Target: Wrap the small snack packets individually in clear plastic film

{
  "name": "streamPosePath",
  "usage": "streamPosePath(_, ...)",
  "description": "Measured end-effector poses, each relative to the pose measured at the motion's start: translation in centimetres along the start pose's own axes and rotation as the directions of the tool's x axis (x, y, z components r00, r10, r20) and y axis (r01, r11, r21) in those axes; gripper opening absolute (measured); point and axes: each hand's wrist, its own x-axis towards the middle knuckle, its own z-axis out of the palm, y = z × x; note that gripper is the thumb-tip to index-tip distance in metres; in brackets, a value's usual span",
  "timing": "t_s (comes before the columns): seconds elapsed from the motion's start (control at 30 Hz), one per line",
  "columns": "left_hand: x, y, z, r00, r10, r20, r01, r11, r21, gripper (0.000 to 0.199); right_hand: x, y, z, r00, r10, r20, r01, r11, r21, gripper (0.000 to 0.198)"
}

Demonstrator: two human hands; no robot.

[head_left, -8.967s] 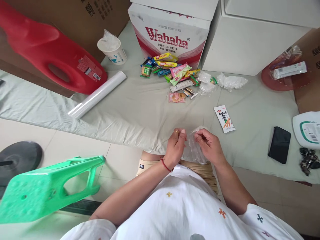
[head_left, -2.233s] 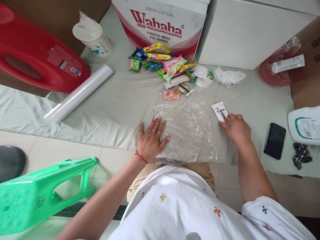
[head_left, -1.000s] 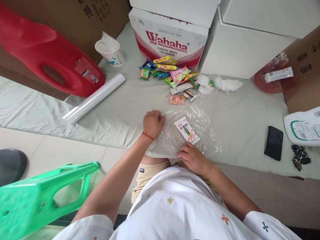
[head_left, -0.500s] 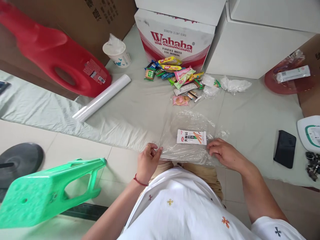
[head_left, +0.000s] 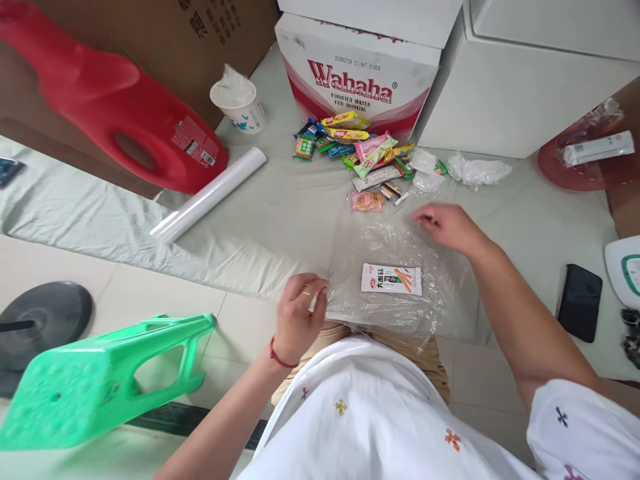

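A clear plastic film [head_left: 345, 300] lies spread and wrinkled at the table's front edge, partly hanging over it. On it rests a white snack packet [head_left: 391, 279] with Chinese lettering and a picture of orange sticks. My left hand [head_left: 301, 312], with a ring and red bracelet, is closed, thumb and finger pinching the film's left edge. Beyond the packet, over the film's far right part, my right hand [head_left: 447, 227] hovers; its fingers are smeared by motion, so I cannot see whether they hold anything.
Colourful snack packets [head_left: 367, 150] are heaped before a Wahaha carton [head_left: 350, 73]. A white roll [head_left: 210, 195], red jug [head_left: 145, 127] and paper cup [head_left: 240, 107] stand left. At right are a phone [head_left: 579, 303] and crumpled plastic [head_left: 477, 170]. A green stool [head_left: 100, 380] is on the floor.
My right hand has left the film's near right side and moved away from me, to its far right. The film's near right edge now droops. My left hand stays at the left edge.
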Motion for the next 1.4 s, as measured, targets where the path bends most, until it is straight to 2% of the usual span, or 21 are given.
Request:
streamPosePath(0.07,0.2,0.2,1.3,0.983,0.137,0.121,-0.136,0.991,-0.017,0.024,5.7,-0.8,0.6,0.978,-0.015,-0.209,-0.025,0.982,-0.187,0.036)
streamPosePath(0.1,0.1,0.0,1.9,0.965,0.188,0.183,-0.189,0.982,-0.012,0.027,8.3,-1.2,0.9,0.967,-0.035,-0.254,-0.033,0.965,-0.26,0.038)
streamPosePath(0.23,-1.2,-2.2,3.0,0.893,0.232,0.385,-0.266,0.963,0.037,0.035,16.0,-2.9,1.9,0.982,-0.089,-0.168,0.012,0.912,-0.411,0.045)
streamPosePath(0.33,-2.1,-3.8,2.5,0.823,0.264,0.503,-0.332,0.942,0.049,0.054,18.8,-3.6,1.7,0.995,-0.027,-0.1,-0.023,0.887,-0.461,0.042)
streamPosePath(0.4,-2.4,-4.4,2.2,0.782,0.3,0.546,-0.387,0.921,0.049,0.072,19.1,-4.0,1.1,0.997,0.003,-0.08,-0.042,0.87,-0.49,0.038)
streamPosePath(0.47,-2.6,-4.7,2.1,0.769,0.321,0.552,-0.418,0.907,0.055,0.076,18.0,-4.7,0.2,0.997,-0.025,-0.067,-0.013,0.861,-0.508,0.037)
streamPosePath(0.53,-2.7,-4.9,2.2,0.774,0.333,0.539,-0.437,0.896,0.075,0.066,15.3,-5.7,-0.6,0.992,-0.098,-0.076,0.047,0.863,-0.504,0.038)
streamPosePath(0.6,-2.8,-5.1,2.5,0.78,0.34,0.525,-0.45,0.888,0.094,0.062,11.3,-6.8,-1.0,0.979,-0.169,-0.114,0.095,0.873,-0.479,0.039)
streamPosePath(0.67,-3.0,-5.2,2.8,0.792,0.35,0.501,-0.452,0.887,0.093,0.065,6.7,-7.5,-0.9,0.975,-0.174,-0.137,0.095,0.887,-0.452,0.037)
streamPosePath(0.77,-3.3,-5.1,3.1,0.822,0.384,0.421,-0.447,0.893,0.059,0.067,0.4,-7.6,0.8,0.99,-0.136,-0.047,0.108,0.92,-0.378,0.03)
streamPosePath(0.87,-3.5,-4.9,3.0,0.838,0.431,0.335,-0.464,0.886,0.022,0.062,-3.5,-7.0,3.8,0.993,-0.117,0.012,0.115,0.942,-0.316,0.027)
streamPosePath(0.97,-3.4,-4.5,2.8,0.832,0.482,0.274,-0.499,0.866,-0.009,0.054,-4.9,-6.7,6.9,0.995,-0.097,0.015,0.097,0.941,-0.324,0.024)
streamPosePath(1.07,-3.3,-4.0,2.5,0.827,0.505,0.248,-0.517,0.856,-0.021,0.045,-5.3,-6.5,9.0,0.994,-0.111,-0.009,0.101,0.93,-0.354,0.029)
streamPosePath(1.23,-3.1,-3.1,2.3,0.848,0.485,0.214,-0.488,0.872,-0.045,0.028,-6.7,-5.3,10.1,0.981,-0.153,-0.116,0.106,0.935,-0.338,0.053)
streamPosePath(1.4,-2.8,-2.5,2.8,0.834,0.506,0.22,-0.504,0.861,-0.072,0.023,-7.5,-4.5,10.9,0.978,-0.134,-0.162,0.077,0.945,-0.319,0.052)
